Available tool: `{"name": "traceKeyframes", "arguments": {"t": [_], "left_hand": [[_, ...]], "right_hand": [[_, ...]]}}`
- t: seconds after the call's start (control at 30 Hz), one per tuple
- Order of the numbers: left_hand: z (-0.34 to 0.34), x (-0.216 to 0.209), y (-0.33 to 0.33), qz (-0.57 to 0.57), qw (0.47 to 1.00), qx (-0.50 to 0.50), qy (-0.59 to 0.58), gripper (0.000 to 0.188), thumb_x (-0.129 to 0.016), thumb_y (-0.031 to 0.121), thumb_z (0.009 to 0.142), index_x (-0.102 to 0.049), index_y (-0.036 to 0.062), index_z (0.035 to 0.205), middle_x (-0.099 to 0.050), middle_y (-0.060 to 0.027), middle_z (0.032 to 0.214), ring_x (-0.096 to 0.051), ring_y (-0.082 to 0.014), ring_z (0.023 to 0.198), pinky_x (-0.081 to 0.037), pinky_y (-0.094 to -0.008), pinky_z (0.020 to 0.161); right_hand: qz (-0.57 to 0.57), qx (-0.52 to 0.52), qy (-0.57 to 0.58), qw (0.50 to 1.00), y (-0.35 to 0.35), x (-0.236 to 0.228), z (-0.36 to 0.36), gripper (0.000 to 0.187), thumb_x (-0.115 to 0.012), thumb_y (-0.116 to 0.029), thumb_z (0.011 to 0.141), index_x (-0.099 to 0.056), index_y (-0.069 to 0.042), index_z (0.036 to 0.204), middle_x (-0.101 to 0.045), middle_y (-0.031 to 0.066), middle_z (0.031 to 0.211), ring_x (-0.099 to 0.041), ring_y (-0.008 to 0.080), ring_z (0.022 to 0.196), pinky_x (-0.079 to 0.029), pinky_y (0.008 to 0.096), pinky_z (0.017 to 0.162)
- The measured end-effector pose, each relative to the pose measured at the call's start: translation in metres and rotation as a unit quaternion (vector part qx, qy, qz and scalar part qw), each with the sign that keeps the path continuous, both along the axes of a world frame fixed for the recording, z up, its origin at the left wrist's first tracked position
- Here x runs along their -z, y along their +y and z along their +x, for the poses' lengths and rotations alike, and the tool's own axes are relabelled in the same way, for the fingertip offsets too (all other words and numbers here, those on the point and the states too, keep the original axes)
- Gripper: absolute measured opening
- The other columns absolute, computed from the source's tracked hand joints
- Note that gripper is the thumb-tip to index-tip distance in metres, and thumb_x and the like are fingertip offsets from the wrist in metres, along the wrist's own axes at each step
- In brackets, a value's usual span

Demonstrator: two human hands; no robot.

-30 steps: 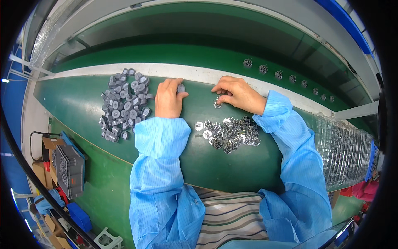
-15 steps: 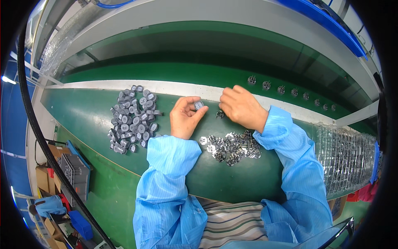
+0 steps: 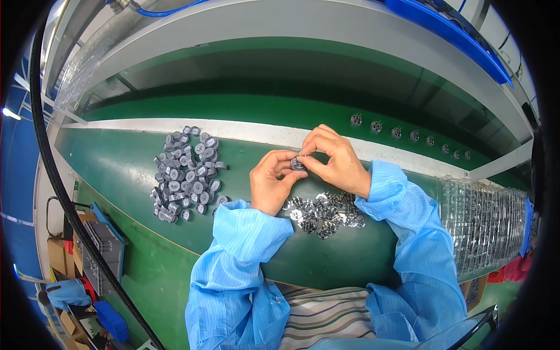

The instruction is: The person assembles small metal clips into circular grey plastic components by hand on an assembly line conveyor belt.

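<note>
My left hand point(image 3: 270, 182) holds a small round grey plastic housing between thumb and fingers, above the green bench. On top of it sits a small round circuit board point(image 3: 298, 164) with dark and silvery parts. My right hand point(image 3: 338, 162) pinches at the board's upper edge with thumb and forefinger, so both hands meet at this one piece. Just nearer to me lies a loose heap of similar circuit boards point(image 3: 326, 217), some showing white faces. A larger pile of round grey housings point(image 3: 189, 175) spreads to the left of my left hand.
Several small round assemblies point(image 3: 396, 132) stand in a row on the green strip beyond the white rail point(image 3: 251, 132). Clear plastic trays point(image 3: 487, 224) are stacked at the right. A black cable point(image 3: 76, 221) crosses the left side; another person in blue point(image 3: 67, 293) is far left.
The board came from the right fingertips onto the grey housing in my left hand. My left hand moved right and the right hand slightly left, so they now meet.
</note>
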State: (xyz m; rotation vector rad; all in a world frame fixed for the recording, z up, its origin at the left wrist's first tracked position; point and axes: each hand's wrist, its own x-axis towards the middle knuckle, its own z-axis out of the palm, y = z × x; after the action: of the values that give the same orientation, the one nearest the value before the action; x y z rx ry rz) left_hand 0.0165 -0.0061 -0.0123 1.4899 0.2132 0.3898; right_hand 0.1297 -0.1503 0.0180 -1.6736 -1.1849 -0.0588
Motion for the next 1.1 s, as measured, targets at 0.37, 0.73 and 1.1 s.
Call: {"name": "traceKeyframes", "arguments": {"t": [0.37, 0.73, 1.1], "left_hand": [[-0.002, -0.011, 0.000, 0.290, 0.939, -0.123, -0.139, 0.032, -0.084, -0.007, 0.069, -0.070, 0.0023, 0.096, -0.074, -0.0080, 0.100, -0.070, -0.0192, 0.090, -0.055, -0.0316, 0.075], [-0.002, 0.013, 0.099, 0.664, 0.606, -0.346, 0.269, 0.076, -0.066, 0.055, 0.089, -0.042, 0.0231, 0.153, -0.036, -0.0181, 0.158, -0.027, -0.0466, 0.147, -0.019, -0.0685, 0.115], [0.004, 0.018, 0.086, 0.639, 0.743, -0.194, 0.041, 0.032, -0.077, 0.010, 0.078, -0.073, 0.0182, 0.109, -0.072, -0.0030, 0.113, -0.063, -0.0286, 0.112, -0.049, -0.0450, 0.088]], "right_hand": [[-0.053, -0.044, 0.105, 0.992, 0.003, -0.003, -0.005, 0.015, -0.073, -0.003, 0.085, -0.063, -0.001, 0.097, -0.065, 0.0063, 0.098, -0.063, 0.0169, 0.087, -0.053, 0.0305, 0.072], [-0.157, 0.260, -0.225, 0.926, -0.024, 0.028, 0.100, 0.009, -0.072, -0.008, 0.080, -0.073, -0.004, 0.088, -0.067, 0.0082, 0.083, -0.061, 0.0284, 0.095, -0.045, 0.0428, 0.079], [-0.205, -0.162, 0.063, 0.963, -0.008, 0.012, 0.039, 0.018, -0.074, -0.010, 0.083, -0.071, -0.004, 0.100, -0.064, 0.0131, 0.097, -0.063, 0.0334, 0.096, -0.053, 0.0410, 0.085]]}}
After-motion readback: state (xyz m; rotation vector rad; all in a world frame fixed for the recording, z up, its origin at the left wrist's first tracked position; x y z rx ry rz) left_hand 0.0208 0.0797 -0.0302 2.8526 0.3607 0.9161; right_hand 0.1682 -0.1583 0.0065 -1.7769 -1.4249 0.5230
